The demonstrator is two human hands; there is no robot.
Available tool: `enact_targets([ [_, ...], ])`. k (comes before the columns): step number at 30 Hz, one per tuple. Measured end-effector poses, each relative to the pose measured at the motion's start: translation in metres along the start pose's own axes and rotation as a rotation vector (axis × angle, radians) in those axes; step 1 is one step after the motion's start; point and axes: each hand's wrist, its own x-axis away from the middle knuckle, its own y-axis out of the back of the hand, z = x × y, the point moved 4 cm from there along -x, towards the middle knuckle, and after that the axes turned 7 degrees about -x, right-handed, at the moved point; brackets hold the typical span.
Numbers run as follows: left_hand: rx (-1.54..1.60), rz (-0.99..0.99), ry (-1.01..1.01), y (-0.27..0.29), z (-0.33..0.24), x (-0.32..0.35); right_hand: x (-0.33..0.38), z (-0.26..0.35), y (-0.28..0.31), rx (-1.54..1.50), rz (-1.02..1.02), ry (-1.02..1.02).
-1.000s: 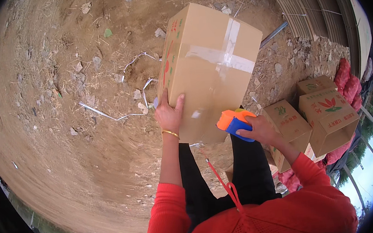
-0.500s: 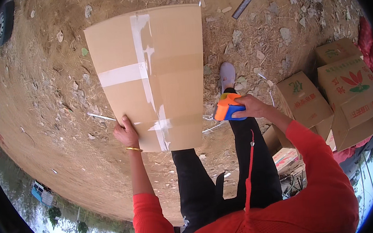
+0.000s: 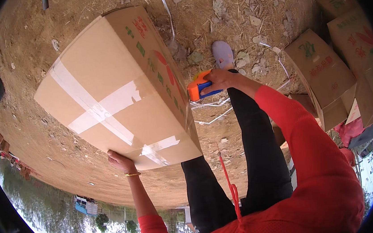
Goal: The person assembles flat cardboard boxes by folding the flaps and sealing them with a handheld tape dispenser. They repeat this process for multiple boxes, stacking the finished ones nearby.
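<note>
Left hand [image 3: 119, 159] grips near edge of taped-shut box [image 3: 116, 89], contents hidden; box tilted, long axis running up-left. Right hand [image 3: 219, 79] clasps tape gun [image 3: 198, 87] just right of box.

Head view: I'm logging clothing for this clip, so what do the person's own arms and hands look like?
Both arms wear long red sleeves. The left hand is bare, with a thin gold bangle at the wrist. The right hand is bare, no glove or jewellery visible.
</note>
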Motion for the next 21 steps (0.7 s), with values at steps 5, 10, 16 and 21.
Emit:
enact_targets([
  [5, -0.170, 0.017, 0.015, 0.003, -0.007, 0.002, -0.009, 0.008, -0.004, 0.057, -0.104, -0.075],
  [10, -0.164, 0.046, -0.016, -0.005, -0.019, 0.004, -0.007, 0.042, 0.004, 0.220, -0.102, -0.290],
  [16, -0.266, 0.101, 0.013, 0.000, -0.009, 0.003, -0.009, 0.106, -0.043, 0.178, -0.354, -0.706],
  [21, -0.191, 0.088, 0.030, -0.004, -0.018, 0.006, -0.011, 0.108, -0.063, -0.104, -0.548, -0.878],
])
